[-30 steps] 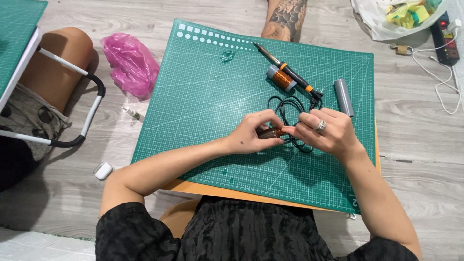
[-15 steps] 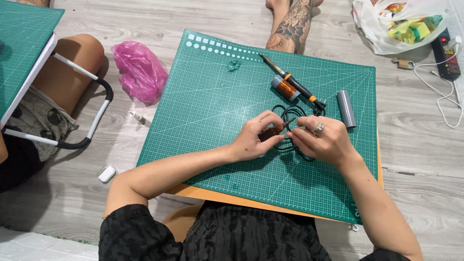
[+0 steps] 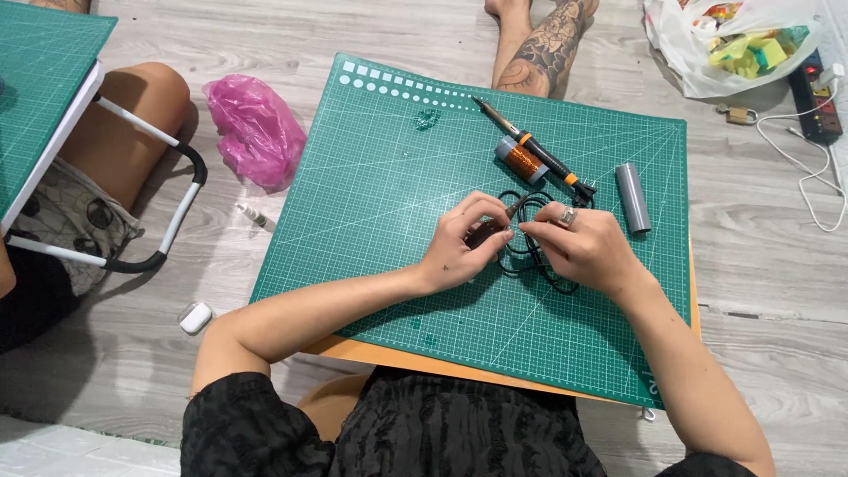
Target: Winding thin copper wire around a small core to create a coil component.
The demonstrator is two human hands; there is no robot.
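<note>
Two hands meet over a small dark part at the middle of the green cutting mat (image 3: 371,203).

Your left hand (image 3: 459,243) pinches the small dark part (image 3: 488,234) between thumb and fingertips, probably to steady it, while your right hand (image 3: 579,243) closes narrowly on something fine at its tip; what exactly, you cannot tell. Both wrists rest low on the mat, forearms angled inward. The black cable (image 3: 530,256) loops under your fingers. Just beyond lie the soldering iron (image 3: 534,150), copper wire spool (image 3: 521,161) and grey cylinder (image 3: 632,196), within reach.
</note>
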